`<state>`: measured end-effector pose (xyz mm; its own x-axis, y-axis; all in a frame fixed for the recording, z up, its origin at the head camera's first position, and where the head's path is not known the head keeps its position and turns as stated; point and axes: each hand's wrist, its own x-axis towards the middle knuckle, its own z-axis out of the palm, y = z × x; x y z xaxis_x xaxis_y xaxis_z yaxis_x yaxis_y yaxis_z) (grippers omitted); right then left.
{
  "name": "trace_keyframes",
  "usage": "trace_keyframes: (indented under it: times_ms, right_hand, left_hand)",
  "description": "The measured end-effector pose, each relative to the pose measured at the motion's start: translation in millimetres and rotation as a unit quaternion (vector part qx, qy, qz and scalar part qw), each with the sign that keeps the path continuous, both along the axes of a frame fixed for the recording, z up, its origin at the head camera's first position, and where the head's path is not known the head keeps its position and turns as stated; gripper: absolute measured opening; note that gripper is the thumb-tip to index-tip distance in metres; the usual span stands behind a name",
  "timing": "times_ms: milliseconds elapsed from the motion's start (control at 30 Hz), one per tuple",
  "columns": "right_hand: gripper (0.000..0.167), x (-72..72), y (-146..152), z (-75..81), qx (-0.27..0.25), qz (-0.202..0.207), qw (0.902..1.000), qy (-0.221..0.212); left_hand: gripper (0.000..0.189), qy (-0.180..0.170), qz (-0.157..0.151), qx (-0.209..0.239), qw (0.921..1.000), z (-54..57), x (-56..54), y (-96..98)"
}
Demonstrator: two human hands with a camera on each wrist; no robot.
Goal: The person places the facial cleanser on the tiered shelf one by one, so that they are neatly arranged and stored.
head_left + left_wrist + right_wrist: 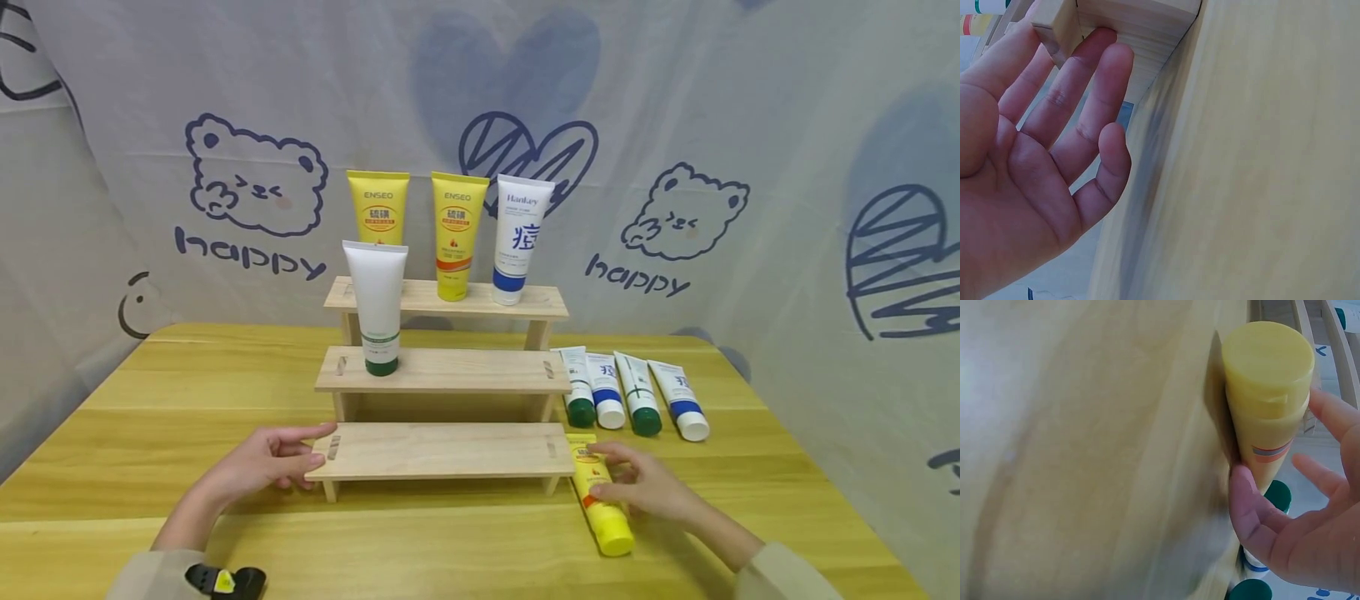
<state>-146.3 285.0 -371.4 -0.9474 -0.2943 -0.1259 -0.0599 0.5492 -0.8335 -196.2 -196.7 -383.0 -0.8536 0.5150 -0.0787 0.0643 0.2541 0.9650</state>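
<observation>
A three-tier wooden shelf stand [442,451] stands in the middle of the table. My left hand [266,462] holds the left end of its lowest step; in the left wrist view, the fingers of that hand [1054,144] reach under the wood. To the right of the stand, a yellow tube [598,500] with a yellow cap points its cap towards me. My right hand [648,483] grips this tube from the right, thumb and fingers about its sides. The right wrist view has the tube's cap [1269,356] up close, the hand [1316,531] around the body.
On the top step stand two yellow tubes [456,237] and a white-and-blue tube [519,242]. A white tube with a green cap [378,304] is upright on the middle step. Several white tubes [637,393] lie at the right. A printed cloth [390,83] hangs behind.
</observation>
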Motion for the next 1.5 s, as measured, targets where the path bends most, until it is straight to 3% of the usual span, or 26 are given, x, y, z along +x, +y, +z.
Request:
trace_keyframes:
  times_ms: [133,267,367,533,667,833,1000,1267,1500]
  right_hand:
    - [0.062,-1.7,-1,0.4,0.017,0.029,0.9994,0.002]
    - [0.062,-3.0,-2,-1.4,0.026,0.03,0.9992,-0.003]
    - [0.06,-2.5,-5,-2.9,0.028,0.006,0.9996,-0.006]
    - [0.059,0.4,-14,-2.8,0.019,-0.069,0.9972,-0.019]
    - [0.06,0.8,-15,0.5,-0.009,-0.092,0.9953,-0.029]
    - [0.064,-1.4,-8,9.0,-0.057,-0.08,0.9929,-0.066]
    - [0.065,-2.9,-3,17.1,-0.102,-0.07,0.9893,-0.077]
    - [0.072,-5.0,-2,22.5,-0.11,-0.103,0.987,-0.058]
    - [0.076,-7.0,-5,32.9,-0.119,-0.099,0.9879,-0.017]
  left_hand:
    - [0.056,-0.003,0.002,0.0,1.0,-0.1,0.1,0.5]
    - [0.056,-0.007,0.004,0.001,1.0,0.2,0.4,0.6]
    - [0.056,-0.007,0.003,0.001,1.0,0.5,0.5,0.5]
    - [0.057,-0.005,0.004,-0.004,1.0,0.3,-0.4,0.4]
    - [0.058,-0.001,0.004,-0.008,1.0,-0.5,-0.9,0.6]
    - [0.057,-0.002,0.004,-0.009,0.9999,-1.2,-0.9,0.1]
    - [0.057,-0.001,0.0,-0.004,1.0,-0.7,-0.7,-0.5]
    - [0.057,-0.006,0.003,-0.006,1.0,0.1,-0.2,-0.2]
    - [0.057,-0.006,0.005,-0.006,1.0,1.9,0.7,0.5]
